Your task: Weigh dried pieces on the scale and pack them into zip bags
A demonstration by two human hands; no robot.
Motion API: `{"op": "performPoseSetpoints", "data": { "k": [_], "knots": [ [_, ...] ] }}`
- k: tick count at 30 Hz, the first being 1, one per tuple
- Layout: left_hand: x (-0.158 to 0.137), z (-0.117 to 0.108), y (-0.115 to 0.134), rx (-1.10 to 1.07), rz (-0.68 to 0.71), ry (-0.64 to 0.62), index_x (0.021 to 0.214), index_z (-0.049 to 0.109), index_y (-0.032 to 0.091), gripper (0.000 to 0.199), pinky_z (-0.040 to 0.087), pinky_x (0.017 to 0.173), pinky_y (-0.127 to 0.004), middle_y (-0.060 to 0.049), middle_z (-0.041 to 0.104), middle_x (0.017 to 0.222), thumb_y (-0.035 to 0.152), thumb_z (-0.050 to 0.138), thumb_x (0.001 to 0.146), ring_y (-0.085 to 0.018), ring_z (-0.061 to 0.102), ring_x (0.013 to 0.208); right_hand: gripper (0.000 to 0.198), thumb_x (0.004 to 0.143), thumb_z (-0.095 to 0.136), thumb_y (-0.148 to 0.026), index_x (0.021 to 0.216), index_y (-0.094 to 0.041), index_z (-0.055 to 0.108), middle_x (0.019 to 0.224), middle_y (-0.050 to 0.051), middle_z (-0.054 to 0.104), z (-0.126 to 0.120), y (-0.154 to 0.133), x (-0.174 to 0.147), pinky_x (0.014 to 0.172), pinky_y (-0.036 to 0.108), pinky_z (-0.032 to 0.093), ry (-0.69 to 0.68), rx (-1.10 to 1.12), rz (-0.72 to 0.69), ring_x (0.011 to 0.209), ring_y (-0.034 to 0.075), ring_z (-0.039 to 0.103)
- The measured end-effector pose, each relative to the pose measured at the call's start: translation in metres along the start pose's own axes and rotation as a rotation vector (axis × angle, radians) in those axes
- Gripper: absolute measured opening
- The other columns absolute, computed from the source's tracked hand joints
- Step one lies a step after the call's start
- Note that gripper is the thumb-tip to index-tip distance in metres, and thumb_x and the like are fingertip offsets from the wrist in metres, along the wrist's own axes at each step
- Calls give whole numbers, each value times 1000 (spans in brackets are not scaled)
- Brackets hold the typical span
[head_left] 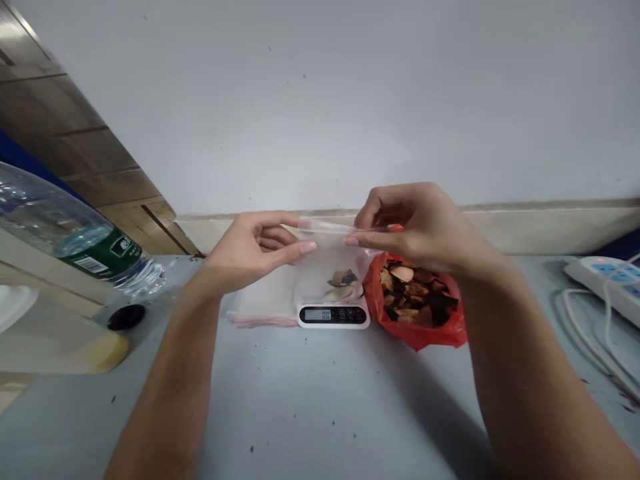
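Note:
A clear plastic zip bag [325, 257] hangs upright between my hands, with a few brown dried pieces [344, 283] at its bottom. My left hand [263, 243] pinches its upper left edge between thumb and fingers. At the upper right edge, my right hand [405, 223] pinches it the same way. Just below and behind the bag is a small white digital scale [334, 325], its display reading 0.0. To the right, a red plastic bag [415, 339] stands open, full of brown dried chunks [417, 297]. A stack of flat clear bags [265, 310] lies left of the scale.
On the left are a large tilted water bottle [95, 247], a black cap [127, 317] and a translucent container [55, 340]. A white power strip [607, 283] with a cable lies at right. Behind the table [280, 400] rises a white wall [325, 120]. Dark crumbs dot the tabletop.

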State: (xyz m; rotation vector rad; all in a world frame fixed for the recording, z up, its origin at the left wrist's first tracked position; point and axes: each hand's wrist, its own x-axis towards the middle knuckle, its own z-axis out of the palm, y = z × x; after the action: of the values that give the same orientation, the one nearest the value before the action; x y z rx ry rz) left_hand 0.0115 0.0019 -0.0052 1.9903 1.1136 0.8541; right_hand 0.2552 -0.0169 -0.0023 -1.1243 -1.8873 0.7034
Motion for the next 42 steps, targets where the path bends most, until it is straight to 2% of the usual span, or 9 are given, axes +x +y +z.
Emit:
{"op": "performPoseSetpoints", "data": {
  "k": [4,10,13,18,21,26,30,34,42],
  "knots": [
    [0,5,2,-11,71,58,84,78,18,23,66,75,-31,-4,78,76,41,75,86,-22,78,78,47,75,81,-62,61,-24,57,65,1,64,1,-1,0,58,32,47,-60,-3,-19,63,17,58],
    [0,3,1,19,92,46,83,79,18,16,64,70,-28,-3,78,73,34,74,86,-19,76,71,45,76,82,-58,61,-25,56,63,0,63,-1,2,1,56,32,48,-31,13,-24,60,17,56],
    [-3,3,5,125,159,63,79,78,20,16,62,72,-28,-2,79,75,32,71,88,-19,75,73,38,79,80,-54,65,-25,59,68,1,65,-3,2,0,62,34,51,-24,-49,-63,64,17,59],
    [-8,11,14,266,302,89,78,77,22,17,57,69,-26,0,79,77,27,66,90,-16,71,71,26,86,72,-50,86,-24,74,88,4,75,2,-6,-3,74,37,53,-46,-164,-102,79,22,67],
    [-8,15,16,293,368,66,81,77,22,19,54,66,-25,1,79,76,27,64,94,-15,69,68,28,90,67,-49,82,-24,76,83,3,76,8,-11,-3,79,36,51,-81,-167,-100,78,21,67],
    [-5,15,11,280,439,8,81,74,20,18,49,63,-23,3,75,72,18,62,94,-13,66,66,20,88,65,-36,75,-21,69,72,1,69,15,-12,-1,75,33,47,-120,-66,-113,73,18,63],
    [-4,15,8,324,492,-24,87,70,18,18,47,66,-23,2,72,77,15,56,98,-13,63,70,13,88,61,-29,80,-20,66,74,0,66,19,-11,-1,71,32,44,-148,-122,-95,71,16,59],
    [-5,16,7,426,554,-36,91,64,19,18,45,71,-24,2,67,85,12,50,101,-13,58,75,15,89,59,-31,82,-20,65,78,1,68,19,-11,-1,67,31,43,-165,-134,-79,66,14,56],
    [-5,-2,2,573,574,-13,83,55,19,20,39,65,-26,2,54,77,11,49,100,-13,50,68,22,88,59,-41,83,-20,65,81,4,68,14,1,1,66,31,46,-166,-128,-38,67,16,58]
  ]
}}
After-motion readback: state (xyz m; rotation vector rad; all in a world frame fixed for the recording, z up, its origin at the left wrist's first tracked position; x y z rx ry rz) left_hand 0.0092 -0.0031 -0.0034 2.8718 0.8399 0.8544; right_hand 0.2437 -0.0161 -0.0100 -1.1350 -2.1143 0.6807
